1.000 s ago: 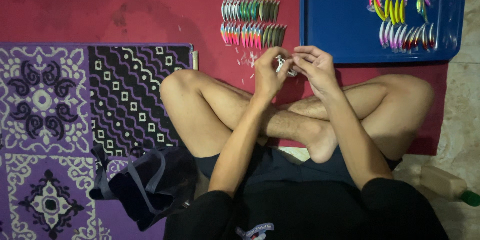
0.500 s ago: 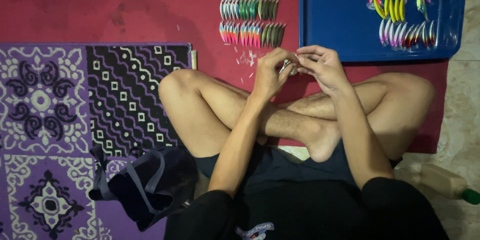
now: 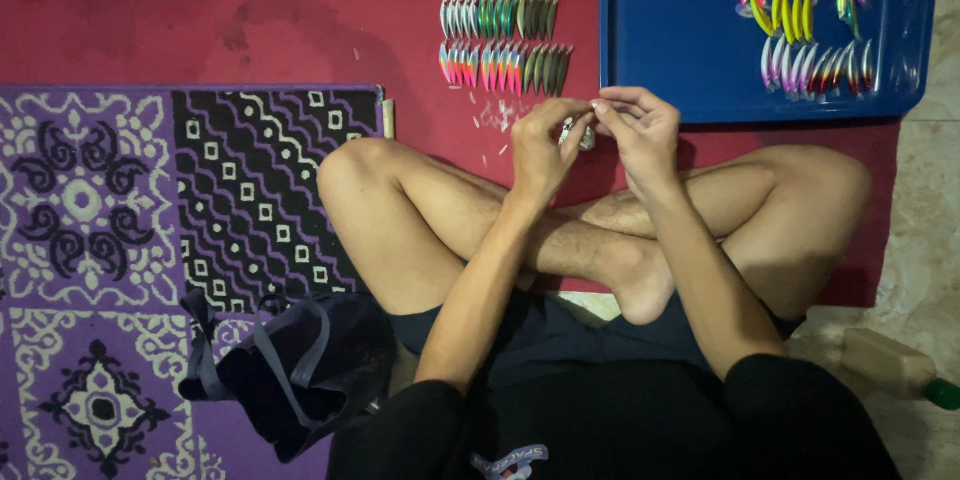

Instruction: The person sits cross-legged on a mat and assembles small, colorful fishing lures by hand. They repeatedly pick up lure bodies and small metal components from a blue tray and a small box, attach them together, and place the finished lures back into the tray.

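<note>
Both hands, the left hand (image 3: 540, 145) and the right hand (image 3: 640, 130), are pinching one small silvery lure (image 3: 575, 132) in a closed fingertip grip just below the blue tray (image 3: 680, 50), keeping it near the sorted rows of lures (image 3: 500, 15) left of that tray.

hands: left (image 3: 541, 148) and right (image 3: 640, 130) pinch small silvery lure (image 3: 575, 132) | blue tray (image 3: 680, 50) just beyond

Both forearms reach forward over the crossed legs; the left hand (image 3: 542, 145) and right hand (image 3: 640, 128) meet, fingertips pinched together in a close grip.
</note>
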